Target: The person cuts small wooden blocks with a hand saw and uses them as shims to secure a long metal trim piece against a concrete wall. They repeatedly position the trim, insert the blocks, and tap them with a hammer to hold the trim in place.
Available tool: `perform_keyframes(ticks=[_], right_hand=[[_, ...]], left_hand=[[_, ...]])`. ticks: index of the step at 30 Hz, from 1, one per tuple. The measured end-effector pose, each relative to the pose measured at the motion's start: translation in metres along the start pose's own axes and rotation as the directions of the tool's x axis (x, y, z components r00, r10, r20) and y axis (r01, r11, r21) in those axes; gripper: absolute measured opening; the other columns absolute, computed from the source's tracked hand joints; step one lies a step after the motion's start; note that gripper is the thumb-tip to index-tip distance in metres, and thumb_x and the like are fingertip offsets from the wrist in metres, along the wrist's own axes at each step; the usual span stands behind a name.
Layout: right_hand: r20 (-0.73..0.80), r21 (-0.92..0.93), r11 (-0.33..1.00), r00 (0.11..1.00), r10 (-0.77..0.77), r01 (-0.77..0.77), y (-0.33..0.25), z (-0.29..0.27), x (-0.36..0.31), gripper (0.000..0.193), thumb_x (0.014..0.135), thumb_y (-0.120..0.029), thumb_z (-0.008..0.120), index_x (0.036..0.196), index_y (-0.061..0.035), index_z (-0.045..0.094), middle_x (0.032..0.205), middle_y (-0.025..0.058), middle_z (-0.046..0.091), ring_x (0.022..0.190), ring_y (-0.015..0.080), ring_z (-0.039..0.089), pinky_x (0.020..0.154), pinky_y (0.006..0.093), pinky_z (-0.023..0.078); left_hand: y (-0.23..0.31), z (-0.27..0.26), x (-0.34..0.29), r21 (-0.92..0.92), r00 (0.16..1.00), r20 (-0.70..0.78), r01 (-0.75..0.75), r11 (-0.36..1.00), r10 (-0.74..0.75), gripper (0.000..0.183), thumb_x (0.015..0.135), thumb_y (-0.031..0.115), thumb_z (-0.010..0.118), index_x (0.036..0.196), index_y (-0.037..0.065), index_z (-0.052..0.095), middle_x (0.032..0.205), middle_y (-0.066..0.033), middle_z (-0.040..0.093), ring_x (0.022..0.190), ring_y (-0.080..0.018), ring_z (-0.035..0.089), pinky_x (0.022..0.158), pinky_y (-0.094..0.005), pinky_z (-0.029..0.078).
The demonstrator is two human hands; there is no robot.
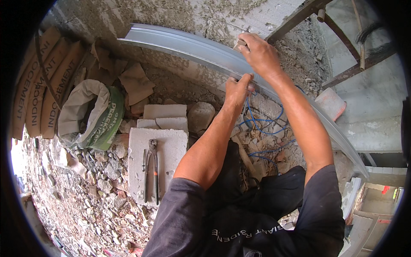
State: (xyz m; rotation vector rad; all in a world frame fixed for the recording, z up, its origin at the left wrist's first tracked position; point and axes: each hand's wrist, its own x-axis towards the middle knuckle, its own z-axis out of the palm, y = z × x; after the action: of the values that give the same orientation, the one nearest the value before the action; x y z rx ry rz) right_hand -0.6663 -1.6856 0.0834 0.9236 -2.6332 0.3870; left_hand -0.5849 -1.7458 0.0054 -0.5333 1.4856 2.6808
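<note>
A long grey metal channel [201,49], thin-walled and open along one side, runs diagonally across a rough wall from upper left to lower right. It looks light but springy, likely to flex if lifted from one end, with sharp rolled edges; gripping it along the lip, near the middle, seems safest. The person's right hand [259,53] rests on its upper lip, fingers closed around a small pale block [240,44] pressed against the metal. The left hand [236,90] sits just below, fingertips pinched narrow on the lower lip. Beneath the hands, loose blue wire [265,124] coils over broken rubble [98,188]. To the left, a pair of pincers [152,169] lies on a pale concrete block [169,147]. Further left, an open sack [92,113] slumps beside stacked brown paper bags [43,81]. A rusty metal frame [342,47] stands at upper right
</note>
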Motion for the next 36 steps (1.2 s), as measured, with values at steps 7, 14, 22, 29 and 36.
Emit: perform_keyframes(ticks=[7, 14, 22, 29, 36], right_hand=[[-0.184, -0.227, 0.965, 0.968, -0.173, 0.130, 0.001, 0.003, -0.006, 0.023, 0.081, -0.017, 0.063, 0.103, -0.0115, 0.060, 0.094, 0.0047, 0.055, 0.087, 0.0219, 0.061, 0.066, 0.0339, 0.055], [-0.183, -0.242, 0.963, 0.970, -0.163, 0.116, 0.000, 0.002, -0.005, 0.023, 0.080, -0.017, 0.064, 0.101, -0.0099, 0.060, 0.093, 0.0050, 0.054, 0.087, 0.0238, 0.061, 0.065, 0.0336, 0.055], [-0.184, -0.121, 0.984, 0.971, -0.151, 0.131, 0.004, 0.012, -0.009, 0.028, 0.079, -0.012, 0.062, 0.106, -0.0080, 0.054, 0.092, 0.0081, 0.059, 0.078, 0.0264, 0.063, 0.064, 0.0369, 0.053], [-0.359, 0.075, 0.962, 0.907, -0.220, 0.263, 0.009, -0.010, -0.037, 0.028, 0.075, -0.004, 0.065, 0.102, -0.0070, 0.056, 0.090, 0.0087, 0.058, 0.077, 0.0243, 0.061, 0.065, 0.0337, 0.051], [-0.331, 0.140, 0.937, 0.907, -0.260, 0.320, 0.013, -0.012, -0.065, 0.029, 0.071, 0.001, 0.067, 0.098, -0.0051, 0.057, 0.090, 0.0091, 0.056, 0.079, 0.0258, 0.059, 0.066, 0.0348, 0.050]], left_hand=[[-0.002, -0.002, 0.003, -0.016, 0.999, 0.019, -0.027, 0.999, 0.028, 0.037, 0.075, 0.024, 0.060, 0.098, -0.004, 0.054, 0.084, -0.0109, 0.060, 0.064, -0.0164, 0.058, 0.056, -0.0285, 0.045], [0.002, -0.001, 0.000, 0.002, 1.000, 0.017, -0.004, 1.000, 0.004, 0.036, 0.075, 0.024, 0.060, 0.096, -0.005, 0.056, 0.084, -0.0104, 0.060, 0.067, -0.0167, 0.059, 0.056, -0.0286, 0.044], [-0.003, -0.007, 0.005, 0.003, 0.999, 0.037, 0.008, 1.000, -0.008, 0.031, 0.076, 0.024, 0.059, 0.092, -0.003, 0.059, 0.082, -0.0100, 0.060, 0.066, -0.0158, 0.058, 0.056, -0.0284, 0.044], [-0.009, -0.004, 0.010, -0.032, 1.000, 0.003, -0.015, 0.999, 0.015, 0.038, 0.077, 0.027, 0.061, 0.099, -0.003, 0.057, 0.088, -0.0108, 0.060, 0.068, -0.0160, 0.059, 0.056, -0.0283, 0.046], [-0.009, -0.010, 0.018, -0.128, 0.987, 0.106, 0.136, 0.982, -0.122, 0.065, 0.086, 0.059, 0.042, 0.110, 0.000, 0.054, 0.092, -0.0107, 0.058, 0.076, -0.0178, 0.059, 0.068, -0.0333, 0.047]])
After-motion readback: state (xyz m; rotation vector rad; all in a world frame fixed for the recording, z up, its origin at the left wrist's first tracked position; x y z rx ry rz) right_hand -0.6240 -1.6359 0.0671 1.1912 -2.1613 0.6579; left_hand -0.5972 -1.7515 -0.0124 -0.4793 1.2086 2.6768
